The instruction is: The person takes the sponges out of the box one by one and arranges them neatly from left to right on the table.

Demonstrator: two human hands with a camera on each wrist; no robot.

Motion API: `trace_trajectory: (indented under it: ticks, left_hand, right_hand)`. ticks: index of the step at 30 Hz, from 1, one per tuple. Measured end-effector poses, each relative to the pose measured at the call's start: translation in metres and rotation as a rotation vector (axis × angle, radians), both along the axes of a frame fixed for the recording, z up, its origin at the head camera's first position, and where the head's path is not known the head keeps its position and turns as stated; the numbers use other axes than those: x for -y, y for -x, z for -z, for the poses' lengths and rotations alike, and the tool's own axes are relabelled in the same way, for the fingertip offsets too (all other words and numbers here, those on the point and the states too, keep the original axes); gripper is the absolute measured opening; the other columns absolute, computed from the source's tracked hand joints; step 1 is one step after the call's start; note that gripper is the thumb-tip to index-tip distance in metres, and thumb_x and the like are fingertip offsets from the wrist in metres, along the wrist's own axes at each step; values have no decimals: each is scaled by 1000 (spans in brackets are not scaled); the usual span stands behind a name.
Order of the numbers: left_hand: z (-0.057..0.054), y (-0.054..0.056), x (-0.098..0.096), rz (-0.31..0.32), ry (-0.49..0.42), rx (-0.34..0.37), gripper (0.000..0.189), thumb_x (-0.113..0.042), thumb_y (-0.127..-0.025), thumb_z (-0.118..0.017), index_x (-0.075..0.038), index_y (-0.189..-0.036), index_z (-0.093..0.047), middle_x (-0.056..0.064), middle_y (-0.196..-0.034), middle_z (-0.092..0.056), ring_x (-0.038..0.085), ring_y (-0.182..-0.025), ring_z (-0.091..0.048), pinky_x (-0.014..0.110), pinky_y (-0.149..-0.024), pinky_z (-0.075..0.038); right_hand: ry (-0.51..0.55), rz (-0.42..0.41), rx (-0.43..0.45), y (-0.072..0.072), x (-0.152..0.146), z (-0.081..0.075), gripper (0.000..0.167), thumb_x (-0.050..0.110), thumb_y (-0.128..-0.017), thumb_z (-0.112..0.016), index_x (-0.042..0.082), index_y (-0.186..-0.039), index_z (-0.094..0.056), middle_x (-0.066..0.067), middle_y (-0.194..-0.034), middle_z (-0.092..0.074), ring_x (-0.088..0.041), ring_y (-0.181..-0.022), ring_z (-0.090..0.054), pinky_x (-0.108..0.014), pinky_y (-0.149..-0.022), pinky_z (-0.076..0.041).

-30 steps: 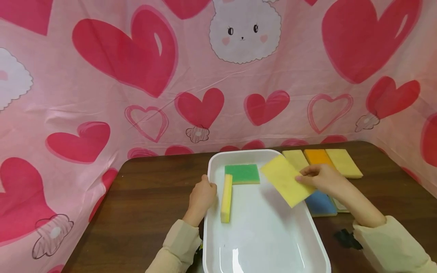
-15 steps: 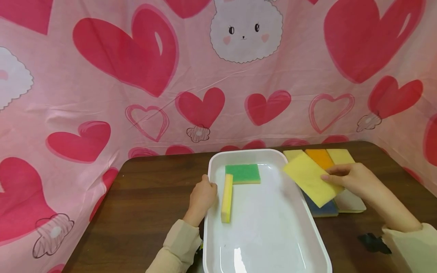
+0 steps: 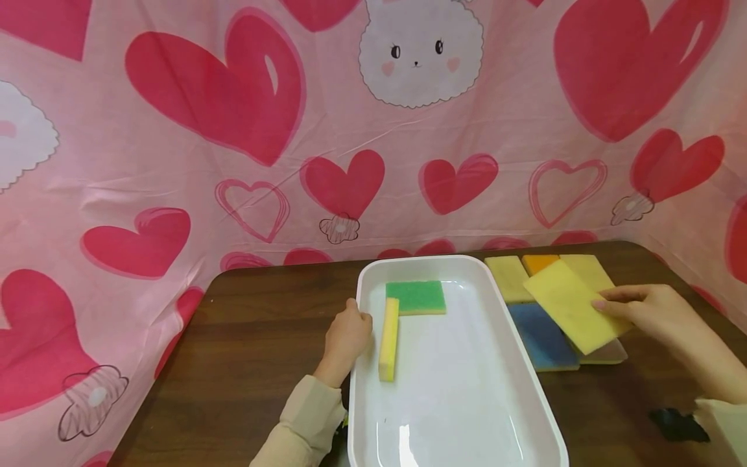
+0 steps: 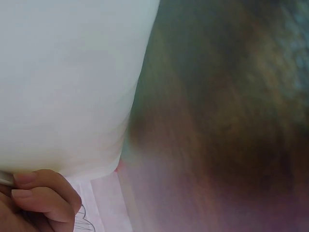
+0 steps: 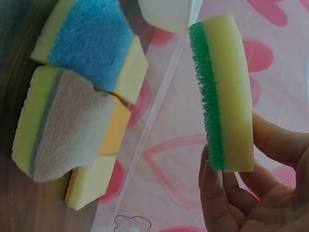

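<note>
- Pinching a yellow rectangular foam sponge w/ green scouring layer (image 3: 574, 306): R hand (image 3: 656, 310), thumb on yellow face, fingertips on green side, spread only by sponge's thickness.
- Held sponge is in the air R of tray, over sponges nr table's far R corner; yellow face to head cam, long axis slanting far L to near R. R wrist view: long axis almost vertical.
- L hand (image 3: 347, 337): fingers curled, gripping L edge of glossy white rectangular tray (image 3: 461, 395).
- Tray, far L corner: green-topped yellow sponge (image 3: 415, 295), flat, long axis along far edge.
- Tray, by L edge: narrow yellow sponge (image 3: 389, 340) on its side, long axis along that edge; can't tell if it touches green-topped one.
- Dark brown wood table (image 3: 262, 324), R of tray: blue-topped sponge (image 3: 539, 334), grey-topped sponge (image 5: 72, 125), orange sponge (image 3: 538, 261) btwn 2 pale yellow sponges (image 3: 509, 275).
- Pink heart-print cloth (image 3: 496, 123) behind.
</note>
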State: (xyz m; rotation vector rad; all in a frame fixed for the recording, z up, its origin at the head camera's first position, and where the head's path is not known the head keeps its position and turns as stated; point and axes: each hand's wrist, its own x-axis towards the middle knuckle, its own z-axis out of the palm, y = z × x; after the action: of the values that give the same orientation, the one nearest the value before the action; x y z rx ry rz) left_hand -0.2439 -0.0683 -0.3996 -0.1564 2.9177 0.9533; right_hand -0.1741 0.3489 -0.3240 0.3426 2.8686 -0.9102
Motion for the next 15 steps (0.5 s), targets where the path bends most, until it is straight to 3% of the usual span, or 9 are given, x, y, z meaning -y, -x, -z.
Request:
trace_trajectory:
  ticks: [2, 7, 10, 15]
  left_hand:
    - [0, 0, 0, 0, 5, -5, 35, -19, -92, -46, 4, -118, -46, 22, -92, -65, 29, -73, -63, 44, -66, -53]
    - [0, 0, 0, 0, 3, 5, 37, -19, -92, -46, 4, -122, -45, 22, -92, -65, 28, -72, -62, 44, -66, -53]
    - [0, 1, 0, -1, 4, 4, 38, -19, -92, -46, 4, -123, -44, 22, -93, -65, 28, -72, -62, 44, -67, -53]
    - [1, 1, 0, -5, 5, 2, 37, -20, -92, -46, 4, -121, -45, 22, -94, -65, 29, -73, -62, 44, -67, -53]
  right_hand:
    - [0, 7, 5, -2, -4, -1, 72, 47, -94, -49, -13, -132, -43, -45, -135, -33, -56, -112, -38, -61, -83, -36]
    - [-20, 36, -7, -6, -12, -4, 70, 45, -95, -48, -14, -132, -43, -44, -129, -39, -52, -104, -42, -52, -77, -39]
    - [-23, 62, -30, -6, -18, -2, 68, 43, -94, -50, -16, -130, -44, -42, -118, -49, -36, -88, -52, -39, -69, -42]
    - [-10, 110, -35, -7, -28, 4, 70, 42, -95, -47, -17, -132, -39, -44, -123, -43, -37, -88, -52, -42, -71, -43]
